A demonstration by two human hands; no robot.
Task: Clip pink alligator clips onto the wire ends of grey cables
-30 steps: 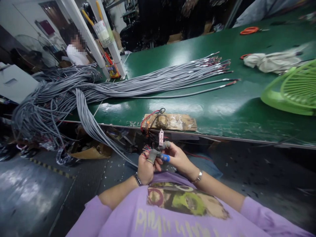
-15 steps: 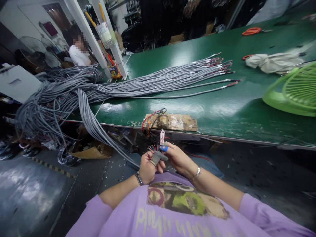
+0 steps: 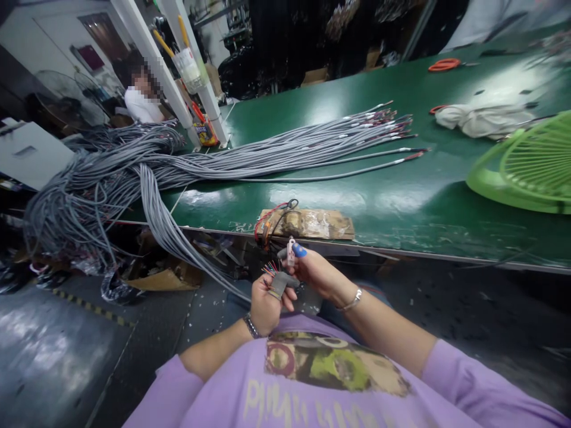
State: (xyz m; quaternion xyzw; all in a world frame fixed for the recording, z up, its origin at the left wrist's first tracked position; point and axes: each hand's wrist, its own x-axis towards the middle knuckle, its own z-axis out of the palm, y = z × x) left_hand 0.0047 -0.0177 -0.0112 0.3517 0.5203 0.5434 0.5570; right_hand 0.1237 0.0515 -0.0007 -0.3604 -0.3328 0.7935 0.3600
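Hands (image 3: 265,309) hold coloured wires (image 3: 270,270) beside a pale piece (image 3: 290,257) with unreadably small markings.

Coloured wires (image 3: 270,268), fanned, pale piece (image 3: 291,254), upright

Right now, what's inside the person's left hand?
Thin coloured wires stick out of the left hand. Its grip hides the rest, so I can't see whether they join the grey cables running towards it.

Left hand (image 3: 266,304) holds coloured wires (image 3: 270,269); right hand (image 3: 320,274) touches a pale tab (image 3: 291,254) by the green surface's (image 3: 401,205) near edge.
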